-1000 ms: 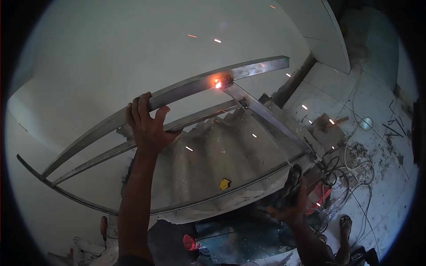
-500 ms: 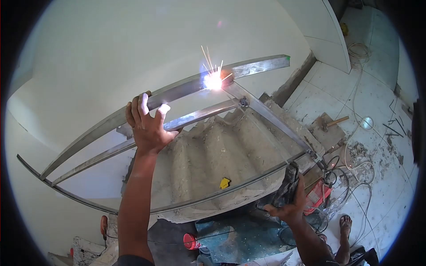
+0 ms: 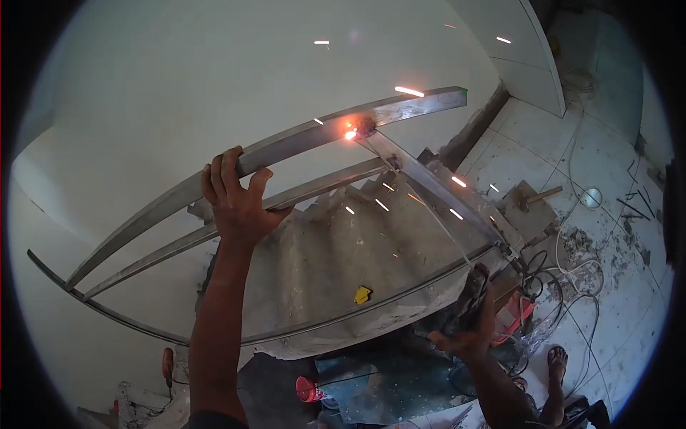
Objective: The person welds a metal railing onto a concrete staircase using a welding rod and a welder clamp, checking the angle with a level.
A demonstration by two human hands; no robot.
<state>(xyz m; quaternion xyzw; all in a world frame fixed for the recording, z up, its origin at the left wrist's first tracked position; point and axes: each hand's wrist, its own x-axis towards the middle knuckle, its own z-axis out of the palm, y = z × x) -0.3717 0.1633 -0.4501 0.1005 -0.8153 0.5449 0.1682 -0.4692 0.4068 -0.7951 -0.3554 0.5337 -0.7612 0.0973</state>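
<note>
My left hand (image 3: pixel 239 211) is closed around the upper curved metal bar (image 3: pixel 293 145), its fingers over the top and its lower edge close to the lower metal bar (image 3: pixel 332 180). In my right hand (image 3: pixel 464 339) is a dark welding electrode holder (image 3: pixel 471 289). A thin welding rod (image 3: pixel 449 232) slants from it up toward the joint. There a weld spot (image 3: pixel 350 134) glows orange-red, where the upper bar meets a slanting metal bar (image 3: pixel 450 191). Sparks fly around the frame. The rod's exact tip is hard to make out.
Rough concrete steps (image 3: pixel 314 257) lie beneath the frame, with a yellow angular piece (image 3: pixel 362 294) on them. A curved lower rail (image 3: pixel 357 307) crosses in front. To the right are a red machine (image 3: pixel 513 318), cables (image 3: pixel 561 272), a hammer (image 3: pixel 536 199) and rubble. A red-lidded container (image 3: pixel 307 389) lies below.
The bright white arc has dimmed to a small orange glow, and sparks have scattered widely. My right hand and the holder have shifted slightly. My left hand stays on the bar.
</note>
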